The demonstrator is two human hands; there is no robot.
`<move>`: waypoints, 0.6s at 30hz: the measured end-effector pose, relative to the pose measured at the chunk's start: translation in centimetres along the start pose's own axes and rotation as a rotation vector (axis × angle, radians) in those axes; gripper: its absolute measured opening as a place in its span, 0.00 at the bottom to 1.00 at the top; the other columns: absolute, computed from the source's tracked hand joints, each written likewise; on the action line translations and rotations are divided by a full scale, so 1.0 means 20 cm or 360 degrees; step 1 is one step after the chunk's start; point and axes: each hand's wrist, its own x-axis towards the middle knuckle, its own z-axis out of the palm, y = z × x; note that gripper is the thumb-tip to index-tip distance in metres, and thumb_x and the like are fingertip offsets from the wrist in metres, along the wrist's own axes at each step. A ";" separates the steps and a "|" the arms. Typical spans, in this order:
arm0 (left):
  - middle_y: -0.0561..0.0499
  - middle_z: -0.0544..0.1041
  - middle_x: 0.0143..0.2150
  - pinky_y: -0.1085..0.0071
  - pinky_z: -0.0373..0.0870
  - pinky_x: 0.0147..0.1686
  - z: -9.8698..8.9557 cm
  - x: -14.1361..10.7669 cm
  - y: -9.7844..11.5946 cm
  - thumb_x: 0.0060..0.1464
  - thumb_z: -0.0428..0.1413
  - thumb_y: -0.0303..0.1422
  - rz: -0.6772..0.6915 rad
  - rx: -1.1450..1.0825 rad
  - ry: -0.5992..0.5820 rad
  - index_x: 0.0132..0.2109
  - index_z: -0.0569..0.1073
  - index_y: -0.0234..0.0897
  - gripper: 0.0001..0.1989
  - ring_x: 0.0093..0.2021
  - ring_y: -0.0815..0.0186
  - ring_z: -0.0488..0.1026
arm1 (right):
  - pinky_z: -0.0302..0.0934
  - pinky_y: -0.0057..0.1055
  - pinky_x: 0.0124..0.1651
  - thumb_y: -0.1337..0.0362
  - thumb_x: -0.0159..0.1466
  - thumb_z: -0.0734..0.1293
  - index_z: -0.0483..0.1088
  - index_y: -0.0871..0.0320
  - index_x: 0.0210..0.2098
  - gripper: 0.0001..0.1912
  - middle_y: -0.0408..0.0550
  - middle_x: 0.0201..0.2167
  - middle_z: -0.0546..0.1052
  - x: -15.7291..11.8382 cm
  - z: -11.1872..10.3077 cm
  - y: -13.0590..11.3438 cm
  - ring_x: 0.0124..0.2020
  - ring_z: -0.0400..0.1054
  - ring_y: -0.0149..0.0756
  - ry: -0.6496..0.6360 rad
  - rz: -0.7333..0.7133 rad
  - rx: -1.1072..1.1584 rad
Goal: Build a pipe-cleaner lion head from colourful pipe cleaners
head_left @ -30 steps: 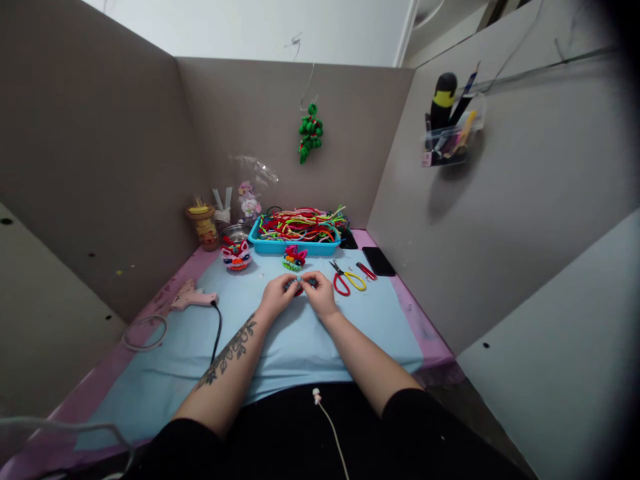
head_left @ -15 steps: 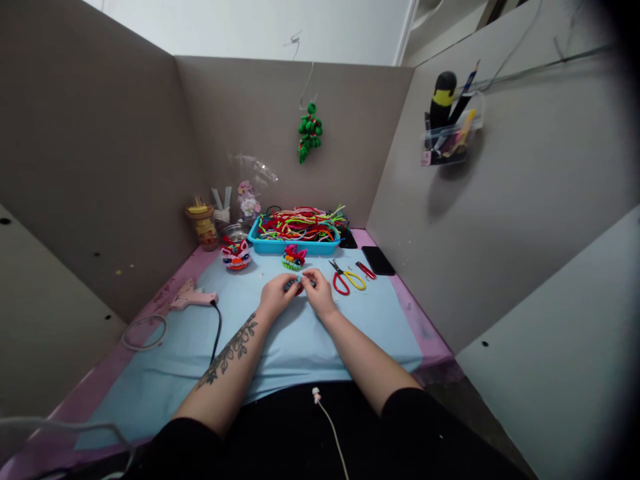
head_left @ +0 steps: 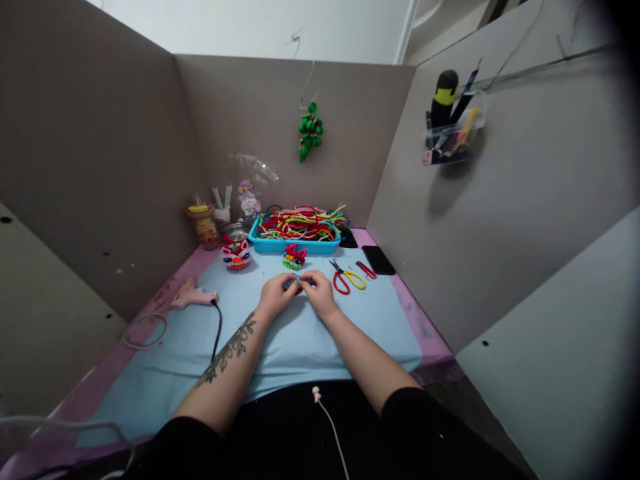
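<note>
Between my fingertips is a small blue-grey and red pipe-cleaner piece point(head_left: 289, 285), mostly covered by the fingers. My left hand point(head_left: 275, 295) is closed on its left side. From the right, my right hand point(head_left: 321, 297) pinches the same piece, and the fingertips of both hands almost meet. Just beyond them sits a small pink, orange and green animal-head figure point(head_left: 294, 257). A larger pink and red animal head point(head_left: 236, 255) stands farther left. Scissors point(head_left: 347, 277) with one red and one yellow handle lie to the right of my right hand.
A blue tray point(head_left: 295, 247) heaped with colourful pipe cleaners stands at the back. On the left lies a pink glue gun point(head_left: 193, 295) with its cord. Red-handled cutters point(head_left: 367, 270) and a black phone point(head_left: 379, 261) lie on the right. Grey panels point(head_left: 300, 167) enclose the table.
Both hands stay in nearly the same place, with only slight finger movement around the piece. The whole view has shifted very slightly.
</note>
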 end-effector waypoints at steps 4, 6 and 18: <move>0.49 0.79 0.39 0.70 0.69 0.40 -0.01 0.00 0.00 0.52 0.54 0.33 0.0008 0.0051 -0.0022 0.40 0.76 0.38 0.09 0.39 0.63 0.75 | 0.63 0.30 0.38 0.65 0.55 0.65 0.71 0.58 0.30 0.04 0.45 0.30 0.74 0.00 0.01 0.00 0.34 0.68 0.35 -0.0033 0.0106 0.0049; 0.49 0.79 0.40 0.69 0.69 0.40 -0.01 0.00 0.01 0.52 0.54 0.33 0.0019 0.0090 -0.0025 0.41 0.76 0.38 0.10 0.40 0.63 0.75 | 0.63 0.29 0.37 0.63 0.55 0.65 0.70 0.58 0.31 0.06 0.44 0.29 0.74 0.00 0.01 0.00 0.32 0.68 0.34 -0.0035 0.0166 0.0072; 0.49 0.79 0.40 0.69 0.69 0.41 -0.02 -0.01 0.03 0.53 0.54 0.33 0.0107 0.0241 -0.0003 0.41 0.76 0.39 0.09 0.40 0.62 0.75 | 0.62 0.28 0.35 0.59 0.58 0.63 0.63 0.56 0.35 0.09 0.43 0.29 0.70 0.00 0.04 0.07 0.30 0.67 0.33 -0.0015 0.0268 0.0261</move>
